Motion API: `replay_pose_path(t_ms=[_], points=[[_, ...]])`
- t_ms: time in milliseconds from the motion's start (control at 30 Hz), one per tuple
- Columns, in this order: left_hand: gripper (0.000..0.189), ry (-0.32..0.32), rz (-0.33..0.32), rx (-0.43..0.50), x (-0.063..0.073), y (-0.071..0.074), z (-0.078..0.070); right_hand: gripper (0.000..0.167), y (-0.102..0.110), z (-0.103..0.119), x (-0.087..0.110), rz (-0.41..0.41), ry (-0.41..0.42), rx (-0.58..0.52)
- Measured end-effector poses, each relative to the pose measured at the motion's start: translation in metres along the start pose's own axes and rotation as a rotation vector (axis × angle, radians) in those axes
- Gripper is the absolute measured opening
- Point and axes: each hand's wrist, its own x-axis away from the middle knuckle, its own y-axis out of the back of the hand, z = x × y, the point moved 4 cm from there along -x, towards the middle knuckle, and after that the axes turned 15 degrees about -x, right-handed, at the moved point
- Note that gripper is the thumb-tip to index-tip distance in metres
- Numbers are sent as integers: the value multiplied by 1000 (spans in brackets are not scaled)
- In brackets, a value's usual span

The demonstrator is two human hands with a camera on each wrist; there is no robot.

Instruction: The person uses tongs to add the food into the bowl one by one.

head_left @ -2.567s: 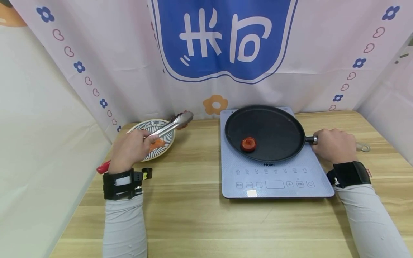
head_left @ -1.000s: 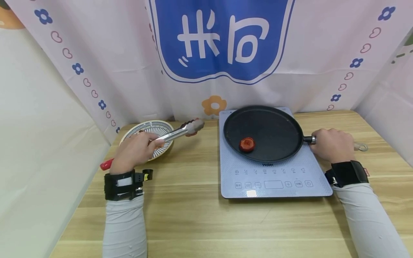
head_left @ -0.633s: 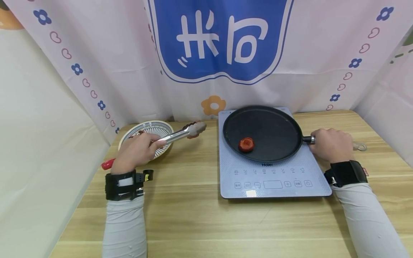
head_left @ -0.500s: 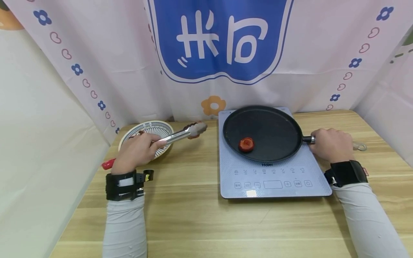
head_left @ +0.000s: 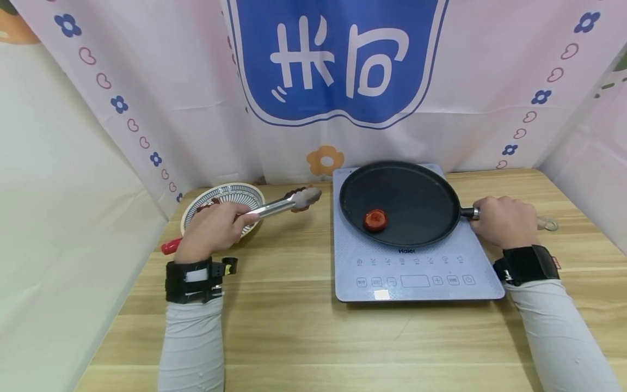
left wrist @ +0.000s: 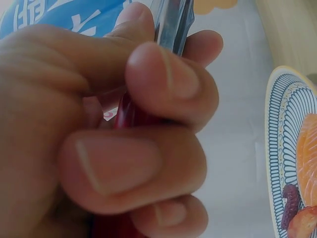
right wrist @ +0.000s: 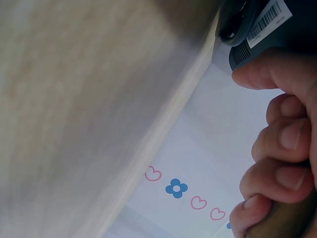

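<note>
Two hands are at work over one wooden table (head_left: 284, 337). The left hand (head_left: 213, 228), its fingers curled, grips one pair of tongs (head_left: 276, 208), whose red grip pokes out behind it. The tongs reach past the edge of one patterned plate (head_left: 240, 195), and one dark reddish bit of food (head_left: 301, 209) shows at their tips, over the table between plate and cooker. In the left wrist view three pieces can be counted on the visible part of the plate: one orange slice of salmon (left wrist: 308, 153), one purple piece (left wrist: 290, 206) and one pinkish piece (left wrist: 303, 223); the rest is cut off. The right hand (head_left: 506, 220) is wrapped round the single handle (head_left: 471, 213) of one round black pan (head_left: 411, 201), four fingers curled under. In the pan lies one round red slice (head_left: 375, 220), near the front left edge. The pan sits on one pale cooker (head_left: 413, 267), which shows eight small icons in a row above six buttons and one display. Each wrist wears one black strap.
</note>
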Motion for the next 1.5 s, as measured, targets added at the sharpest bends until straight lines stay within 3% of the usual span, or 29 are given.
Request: replay_pose_path(t_ms=[1500], points=[[34,-38,-36,-22,-8,-3,-13,15,1,0,0,13,-7,1]])
